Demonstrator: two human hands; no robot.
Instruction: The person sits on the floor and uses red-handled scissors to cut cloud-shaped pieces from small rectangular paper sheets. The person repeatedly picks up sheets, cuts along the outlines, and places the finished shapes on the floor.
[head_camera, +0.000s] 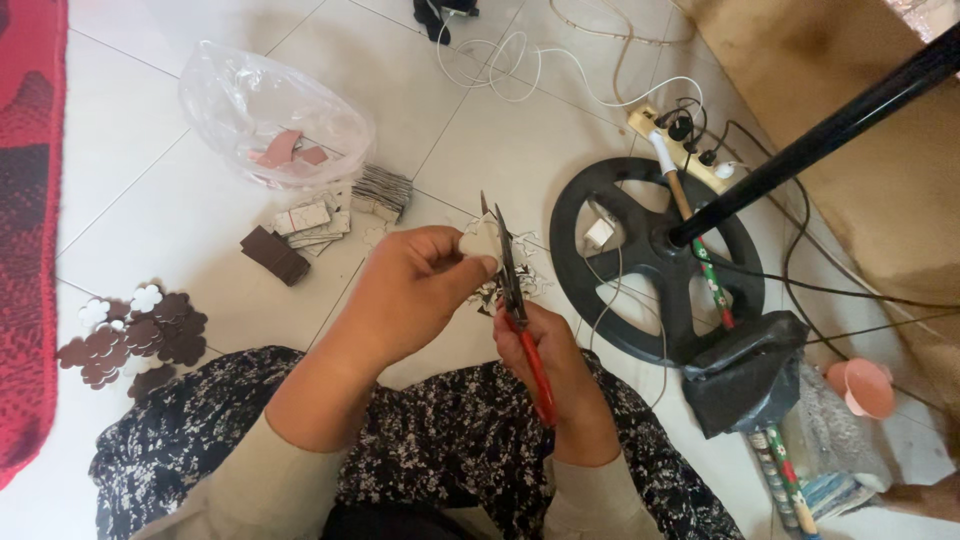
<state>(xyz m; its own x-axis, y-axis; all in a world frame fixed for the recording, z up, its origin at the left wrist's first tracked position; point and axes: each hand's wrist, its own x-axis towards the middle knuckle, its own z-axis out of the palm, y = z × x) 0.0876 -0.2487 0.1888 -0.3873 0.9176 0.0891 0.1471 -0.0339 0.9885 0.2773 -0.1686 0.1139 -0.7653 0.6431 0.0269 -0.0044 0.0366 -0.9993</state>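
A red rug (25, 230) runs down the far left edge of the view. Just beside it, on the white tile floor (130, 140), lies a heap of brown and white flower-shaped cutouts (135, 335). Bare tile lies between that heap and the clear plastic bag (270, 115) further back, which holds a few pinkish pieces. In front of the bag sit a small brown stack (275, 255), some pale cards (312, 222) and a grey stack (382, 190), all close together.

The left hand (415, 290) is closed around a small white piece (482, 238), pinching it between thumb and fingers just above the lap. The piece touches the blades of the scissors (512, 290), which point up and away from the body, their blades nearly together. The right hand (550, 370) is wrapped tight on the red handles, directly below and right of the left hand. White scraps (525, 280) are scattered on the tile under the hands. A dark flowered garment (440, 440) covers the lap across the bottom.

To the right stands a round black stand base (655, 260) with a black pole (830, 125) rising toward the upper right corner. White and black cables (520, 65) and a power strip (680, 145) crowd the floor behind it. A black bag (745, 370) and a pink cup (862, 385) sit near the right edge, leaving little room there.
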